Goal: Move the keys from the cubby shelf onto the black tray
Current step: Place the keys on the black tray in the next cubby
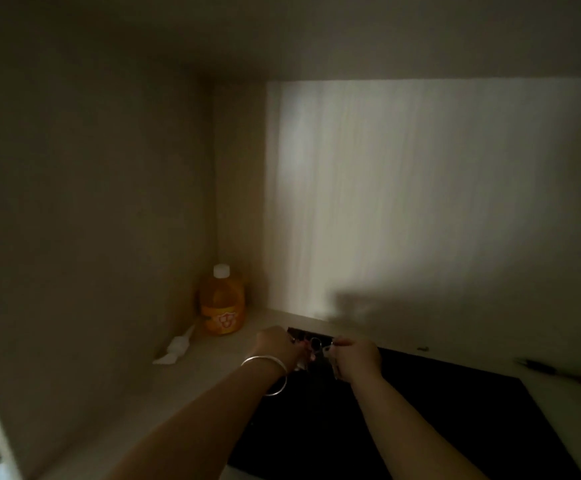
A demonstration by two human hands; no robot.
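Flat black rectangular tray [420, 427] lies on the pale cubby shelf floor [213, 362]. Both forearms reach in above it. Left hand [277, 344], silver bangle [268, 374] at the wrist, and right hand [358, 356] pinch a silver metal key bunch [316, 351] between them, over the tray's far edge; keys hang downward. Dark pen [559, 374] right. Crumpled white wrapper [175, 349], orange bottle [221, 303] beyond

An orange bottle [222, 303] with a white cap stands upright in the shadowed back corner, left of centre in the frame. Just below and left of it, a crumpled white wrapper [175, 348] lies near the left wall, while a dark pen [559, 372] rests at the lower right edge, well apart from both.
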